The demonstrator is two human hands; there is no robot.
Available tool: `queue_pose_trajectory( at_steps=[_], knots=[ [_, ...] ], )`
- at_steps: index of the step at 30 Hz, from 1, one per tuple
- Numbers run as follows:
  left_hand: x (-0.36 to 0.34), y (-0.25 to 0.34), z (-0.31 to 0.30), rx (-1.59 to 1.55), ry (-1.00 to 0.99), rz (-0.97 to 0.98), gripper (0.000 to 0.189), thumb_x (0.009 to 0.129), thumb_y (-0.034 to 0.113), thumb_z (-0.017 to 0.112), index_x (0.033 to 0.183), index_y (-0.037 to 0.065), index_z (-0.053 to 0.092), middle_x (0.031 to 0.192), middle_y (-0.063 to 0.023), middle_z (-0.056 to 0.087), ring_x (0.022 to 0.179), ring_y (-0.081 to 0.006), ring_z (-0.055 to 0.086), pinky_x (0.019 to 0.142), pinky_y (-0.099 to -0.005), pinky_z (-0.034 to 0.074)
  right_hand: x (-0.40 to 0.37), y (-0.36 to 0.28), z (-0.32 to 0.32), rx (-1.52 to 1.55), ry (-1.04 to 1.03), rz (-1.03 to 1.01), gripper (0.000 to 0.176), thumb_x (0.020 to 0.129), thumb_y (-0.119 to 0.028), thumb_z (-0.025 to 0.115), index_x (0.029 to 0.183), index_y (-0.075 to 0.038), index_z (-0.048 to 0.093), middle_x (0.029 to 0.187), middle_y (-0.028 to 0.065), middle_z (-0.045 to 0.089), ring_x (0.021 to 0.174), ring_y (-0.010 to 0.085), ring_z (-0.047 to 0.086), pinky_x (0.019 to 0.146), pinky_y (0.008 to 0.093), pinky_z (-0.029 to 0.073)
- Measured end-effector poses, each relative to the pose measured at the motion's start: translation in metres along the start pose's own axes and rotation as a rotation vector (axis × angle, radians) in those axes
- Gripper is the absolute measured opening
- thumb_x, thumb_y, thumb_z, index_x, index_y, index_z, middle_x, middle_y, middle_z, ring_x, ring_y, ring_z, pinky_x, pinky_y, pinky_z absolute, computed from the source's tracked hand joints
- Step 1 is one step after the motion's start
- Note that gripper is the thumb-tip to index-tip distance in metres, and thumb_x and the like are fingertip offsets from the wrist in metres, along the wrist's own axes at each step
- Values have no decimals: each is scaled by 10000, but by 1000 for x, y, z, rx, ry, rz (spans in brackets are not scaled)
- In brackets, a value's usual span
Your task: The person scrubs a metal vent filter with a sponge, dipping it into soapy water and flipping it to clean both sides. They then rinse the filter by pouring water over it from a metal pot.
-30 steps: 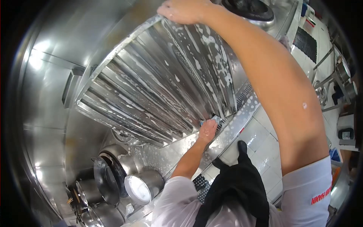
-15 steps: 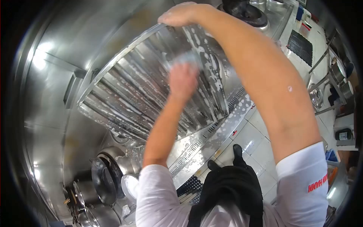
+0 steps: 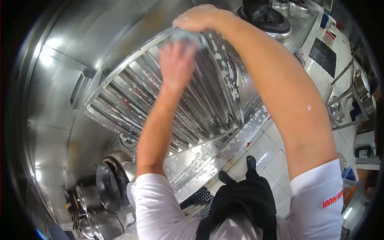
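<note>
A ridged metal baffle filter (image 3: 192, 100), streaked with white suds, stands tilted over the steel counter. My right hand (image 3: 196, 18) is closed over its upper corner. Blurred by motion, my left hand (image 3: 178, 64) presses a pale blue-green scrubbing pad (image 3: 188, 38) against the ridges near the top of the filter. Part of the pad is hidden under the fingers. Foam clings to the filter's right side and frame.
Below the filter runs a wet counter edge with a slotted drain (image 3: 196, 168). Pans (image 3: 108, 188) and steel pots (image 3: 106, 226) sit at lower left. A wok burner (image 3: 268, 24) is at the top. Right of it are a black mat (image 3: 322, 56) and a metal rack (image 3: 352, 96).
My left hand has moved up and slightly left along the filter with the pad. My right hand keeps its hold on the corner. The view has shifted slightly.
</note>
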State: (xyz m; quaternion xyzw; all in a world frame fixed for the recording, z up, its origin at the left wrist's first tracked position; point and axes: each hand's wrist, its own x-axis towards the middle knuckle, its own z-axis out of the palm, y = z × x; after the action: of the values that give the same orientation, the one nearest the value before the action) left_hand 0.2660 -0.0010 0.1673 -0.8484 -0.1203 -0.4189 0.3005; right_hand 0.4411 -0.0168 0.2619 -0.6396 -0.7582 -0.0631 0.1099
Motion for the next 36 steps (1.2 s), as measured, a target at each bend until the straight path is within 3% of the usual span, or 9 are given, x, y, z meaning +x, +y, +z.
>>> queue_pose_trajectory(
  at_steps=[8,14,16,18,22,24,28,33,36],
  knots=[
    [19,37,43,-87,260,4,517,654,78,641,1168,133,636,991,-75,566,885,-269,551,730,-401,451,14,9,-8,434,-154,122,623,1006,-511,269,1392,-83,505,1475,142,456,1350,296,436,1107,425,331],
    [-172,180,89,-588,-273,62,304,817,139,574,1113,102,634,1067,-104,639,1008,-279,623,821,-416,516,-8,-21,-22,382,-261,202,691,988,-543,317,1391,-11,496,1499,185,420,1390,323,395,1134,428,298],
    [-236,234,90,-750,-574,-39,264,864,141,543,1103,54,615,1086,-135,624,1002,-310,611,866,-422,507,-9,-27,-25,167,-154,222,706,948,-594,389,1233,8,625,1303,226,592,1250,348,542,1051,436,404],
    [-287,275,104,-824,-541,-138,283,834,103,540,1100,50,619,1062,-127,602,980,-321,580,855,-434,481,-3,-26,-31,78,-307,256,682,987,-612,249,1451,-164,469,1455,153,490,1350,314,445,1121,394,325],
    [-238,206,42,-892,-418,-210,408,724,19,610,1127,82,630,1031,-117,574,930,-314,554,808,-437,458,1,-5,-17,231,-177,234,623,1008,-550,256,1498,-185,382,1497,156,437,1387,338,393,1118,403,316],
    [-178,140,-1,-705,-55,-313,449,660,10,630,1096,107,673,912,-112,536,910,-330,547,770,-449,456,-3,0,-14,202,-118,138,563,1027,-463,237,1488,-178,389,1483,170,446,1358,373,410,1103,408,336],
    [-100,-2,-110,-230,291,-403,410,656,-45,634,1027,124,681,1137,-96,618,1065,-324,580,880,-447,426,-6,2,-10,13,-41,-21,511,1013,-381,272,1312,-65,540,1338,226,550,1231,415,495,1028,434,387],
    [-198,-69,-285,103,220,-940,603,625,-142,519,1179,66,632,1166,-152,664,1067,-340,647,935,-402,516,-17,-54,-31,-74,-95,34,497,992,-397,312,1119,-33,626,1172,224,629,1135,427,542,962,464,424],
    [-324,-65,-371,362,-211,-1349,341,781,71,555,1110,94,640,979,-187,692,921,-404,661,787,-475,528,-6,-115,-34,78,19,-133,581,992,-508,344,1071,-8,629,1083,220,661,1071,426,586,928,470,449]
  ],
)
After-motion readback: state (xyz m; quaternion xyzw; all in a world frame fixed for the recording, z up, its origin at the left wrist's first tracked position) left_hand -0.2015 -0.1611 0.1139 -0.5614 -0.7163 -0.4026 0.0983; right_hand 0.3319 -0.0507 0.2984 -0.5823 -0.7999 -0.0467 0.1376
